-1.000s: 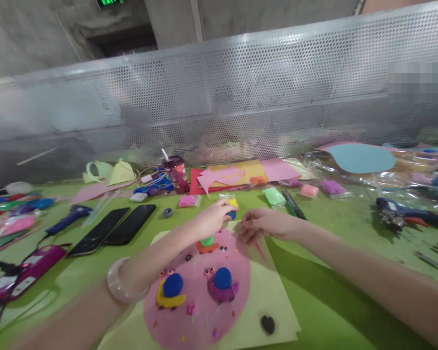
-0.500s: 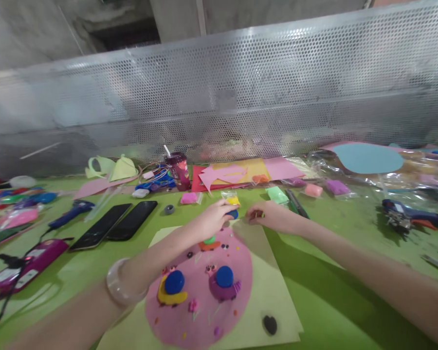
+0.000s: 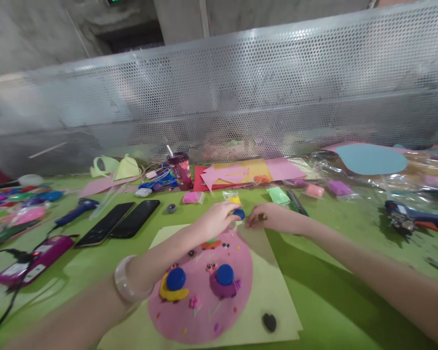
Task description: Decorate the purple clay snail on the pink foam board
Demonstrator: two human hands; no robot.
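My left hand [image 3: 219,218], a pale bangle on its wrist, pinches a blue bottle cap [image 3: 239,214] above the far edge of the cream paper sheet [image 3: 273,282]. Close to the cap's right side is my right hand [image 3: 268,216], its fingers curled together; whatever they hold is hidden. Below them lies a pink paper oval [image 3: 200,316] with clay figures. A yellow clay figure [image 3: 178,294] and a purple clay figure [image 3: 222,290] each carry a blue cap. Partly behind my left forearm is an orange and green clay figure [image 3: 210,244]. A dark heart [image 3: 269,322] rests near the sheet's right corner.
Two black phones [image 3: 135,218], a glue gun [image 3: 78,210] and a magenta power strip [image 3: 36,262] lie left. Behind are clay packets [image 3: 278,195], coloured papers [image 3: 237,175] and a drink cup [image 3: 180,171]. Pliers [image 3: 401,216] lie right, and a perforated metal panel [image 3: 226,87] stands behind.
The view has shifted slightly. The blue cap shows more fully between my hands, and my left hand's fingers sit a little further left of it. The clay figures stay put.
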